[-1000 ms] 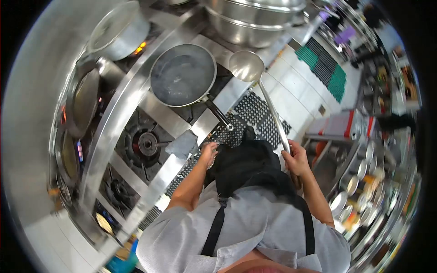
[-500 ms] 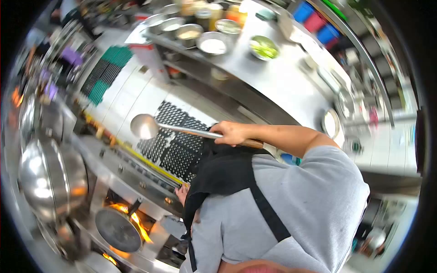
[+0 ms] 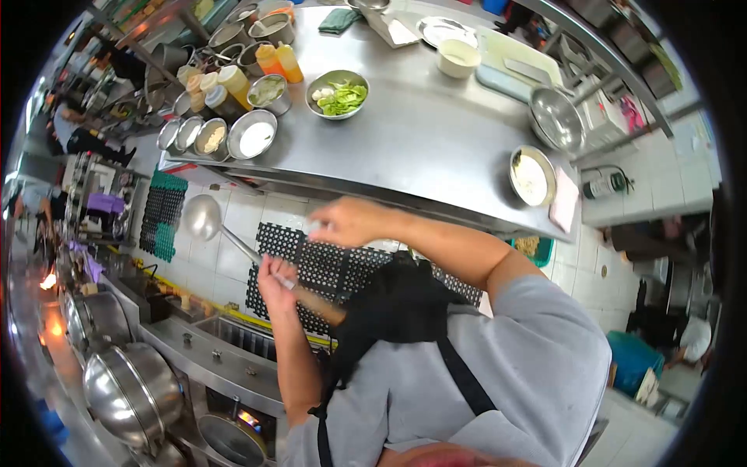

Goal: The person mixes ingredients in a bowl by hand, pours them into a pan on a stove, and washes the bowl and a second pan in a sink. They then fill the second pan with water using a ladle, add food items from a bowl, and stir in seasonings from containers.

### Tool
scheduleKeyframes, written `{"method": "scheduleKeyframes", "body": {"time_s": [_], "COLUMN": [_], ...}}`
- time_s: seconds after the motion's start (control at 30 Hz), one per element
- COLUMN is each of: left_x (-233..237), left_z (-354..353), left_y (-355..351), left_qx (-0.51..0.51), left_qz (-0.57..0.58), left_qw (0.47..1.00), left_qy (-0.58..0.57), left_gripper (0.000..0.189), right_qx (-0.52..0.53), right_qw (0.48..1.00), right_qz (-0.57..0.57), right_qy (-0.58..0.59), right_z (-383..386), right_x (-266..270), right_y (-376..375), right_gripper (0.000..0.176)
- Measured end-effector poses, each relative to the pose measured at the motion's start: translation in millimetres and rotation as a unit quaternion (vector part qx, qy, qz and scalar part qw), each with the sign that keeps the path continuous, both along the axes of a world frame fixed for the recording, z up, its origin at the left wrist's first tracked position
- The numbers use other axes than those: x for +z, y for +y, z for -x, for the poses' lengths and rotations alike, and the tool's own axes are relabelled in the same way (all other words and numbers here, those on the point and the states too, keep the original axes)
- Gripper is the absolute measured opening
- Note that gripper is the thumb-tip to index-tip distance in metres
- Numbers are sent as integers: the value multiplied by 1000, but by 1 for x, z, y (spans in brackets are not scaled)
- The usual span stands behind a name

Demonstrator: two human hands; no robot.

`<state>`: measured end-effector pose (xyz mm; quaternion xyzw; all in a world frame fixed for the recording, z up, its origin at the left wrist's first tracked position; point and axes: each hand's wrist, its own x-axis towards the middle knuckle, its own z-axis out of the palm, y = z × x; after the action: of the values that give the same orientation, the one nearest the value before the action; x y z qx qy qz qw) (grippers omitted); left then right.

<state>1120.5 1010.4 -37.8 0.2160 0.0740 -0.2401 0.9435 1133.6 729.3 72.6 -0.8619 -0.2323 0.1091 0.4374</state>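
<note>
A long-handled metal ladle (image 3: 204,217) slants over the floor, its bowl up at the left and its wooden handle end pointing toward my black apron. My left hand (image 3: 278,282) is closed around the handle just above the wooden part. Above and to the right of it, my right hand (image 3: 352,222) is off the ladle, slightly blurred, with thumb and forefinger apart. It is near the front edge of the steel worktable (image 3: 436,140). On that table, a metal bowl of green leaves (image 3: 341,97) stands beyond my hands.
Sauce bottles (image 3: 233,82) and several small metal bowls crowd the table's left end. At its right are a bowl of white contents (image 3: 532,177) and a cutting board (image 3: 513,62). On the stove side, a pan (image 3: 232,437) sits by a flame, near large metal pots (image 3: 132,393).
The ladle has passed from my right hand to my left hand, which has come up from beside the stove. My view has turned toward the worktable, and the pan is lower in view.
</note>
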Motion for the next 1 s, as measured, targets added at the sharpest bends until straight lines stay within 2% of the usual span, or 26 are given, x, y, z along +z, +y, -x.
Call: {"method": "scheduleKeyframes", "body": {"time_s": [0.03,0.07,0.13,0.17,0.23,0.27,0.3,0.33,0.4,0.47,0.5,0.53,0.63,0.67,0.73,0.77,0.87,0.93,0.97,1.0], "left_x": [6,-7,-38,-52,-78,-90,-100,-107,-118,-131,-134,-138,-139,-140,-144,-145,-155,-149,-200,-240], "left_z": [4,13,44,66,106,126,141,152,177,193,195,193,182,173,163,159,144,132,140,144], "left_y": [0,14,33,38,40,44,50,56,69,82,88,96,115,121,135,141,159,167,194,214], "left_qx": [125,109,49,60,25,36,45,51,21,13,-2,-3,-51,-56,-87,-93,-110,-183,-196,-211], "left_qz": [-75,-66,-105,-105,-330,-328,-327,-326,-320,-319,-322,-318,-377,-374,-411,-410,-450,-508,-438,-367], "left_qw": [975,971,941,939,895,885,875,875,857,847,837,838,825,826,807,806,792,799,827,847], "left_qy": [170,203,317,322,298,328,355,355,404,424,443,443,418,418,415,417,399,265,292,321], "left_gripper": [31,32,35,35,35,35,35,35,33,31,30,30,27,27,25,25,25,26,27,29], "right_qx": [-40,-83,-176,-184,-187,-187,-182,-176,-164,-156,-150,-148,-196,-199,-152,-153,-56,-76,-84,-138], "right_qw": [997,988,979,971,948,935,936,934,932,966,965,964,918,916,897,895,892,901,911,906], "right_qz": [-18,-37,1,55,122,132,127,168,210,171,198,201,344,348,413,416,448,426,403,397], "right_qy": [-64,-123,-104,-141,-226,-270,-273,-262,-246,-114,-91,-93,25,26,41,47,12,27,34,46], "right_z": [-15,-28,-61,-81,-135,-163,-188,-211,-242,-273,-287,-299,-319,-326,-333,-336,-345,-336,-329,-318], "right_x": [-6,-10,-12,-15,-30,-45,-51,-56,-60,-51,-52,-56,-57,-53,-52,-53,-58,-62,-61,-57], "right_y": [-25,-52,-96,-113,-141,-147,-150,-152,-147,-135,-130,-122,-104,-103,-105,-102,-115,-111,-103,-95], "right_gripper": [37,33,24,24,28,30,30,34,37,43,43,43,55,55,50,50,42,41,40,44]}}
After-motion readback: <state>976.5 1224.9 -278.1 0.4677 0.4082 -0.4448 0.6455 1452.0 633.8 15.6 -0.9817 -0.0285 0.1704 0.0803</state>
